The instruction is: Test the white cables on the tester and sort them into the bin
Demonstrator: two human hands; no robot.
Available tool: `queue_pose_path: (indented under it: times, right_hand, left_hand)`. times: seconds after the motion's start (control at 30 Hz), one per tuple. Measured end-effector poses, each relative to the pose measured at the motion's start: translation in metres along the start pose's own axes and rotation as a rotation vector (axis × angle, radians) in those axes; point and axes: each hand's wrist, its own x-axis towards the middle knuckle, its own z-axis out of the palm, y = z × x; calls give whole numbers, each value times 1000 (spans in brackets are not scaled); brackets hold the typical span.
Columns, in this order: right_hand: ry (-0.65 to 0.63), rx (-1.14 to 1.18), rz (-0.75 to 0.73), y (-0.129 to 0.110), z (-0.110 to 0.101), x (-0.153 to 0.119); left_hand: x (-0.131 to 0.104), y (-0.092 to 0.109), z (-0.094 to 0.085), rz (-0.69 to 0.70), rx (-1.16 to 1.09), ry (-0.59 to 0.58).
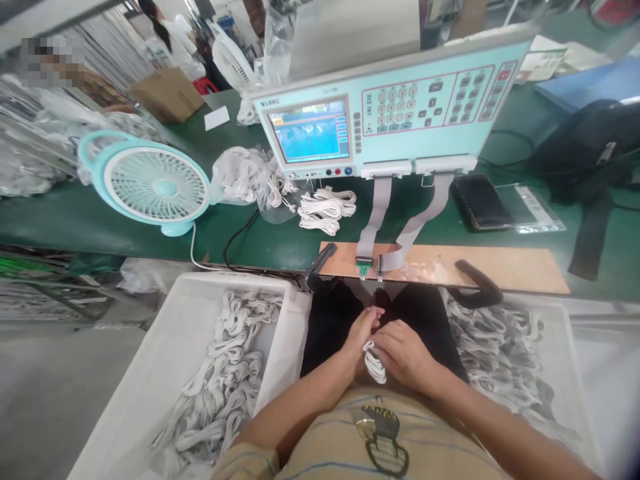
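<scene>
A small coiled bundle of white cable (375, 365) hangs between my two hands, low in front of my shirt. My left hand (361, 331) is closed, its fingers curled together at one end of the bundle. My right hand (404, 348) lies against the other side, fingers bent over the cable. The cable ends are hidden by the fingers. Beyond my hands, a wooden board (520, 265) lies along the bench edge, with a small green connector board (364, 268) on it. Grey ribbon cables (379, 217) run from there up to a light-blue tester (420, 133) with a lit screen.
White bins of cable bundles stand at my left (165, 333) and right (565, 353). On the green bench are more white cable bundles (327, 210), a fan (160, 187), a phone (483, 203) and a black bag (590, 153). Black clamps (473, 287) grip the board. People are in the background.
</scene>
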Motion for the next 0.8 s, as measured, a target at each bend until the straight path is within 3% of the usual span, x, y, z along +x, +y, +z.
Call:
queue_pose_path:
  times: [0.1, 0.2, 0.37, 0.53, 0.8]
  right_hand:
    - [25, 117, 70, 0, 3, 7]
    - [98, 240, 213, 2, 5, 15]
    - [270, 447, 522, 17, 0, 28]
    - [369, 535, 602, 29, -4, 37]
    - [443, 618, 697, 33, -2, 46]
  left_hand:
    - [-3, 7, -2, 75, -59, 91]
    - [-11, 18, -1, 195, -92, 103]
    - [-21, 44, -3, 446, 166, -108]
    - [-12, 63, -7, 419, 231, -285]
    - [-1, 69, -10, 269, 180, -361]
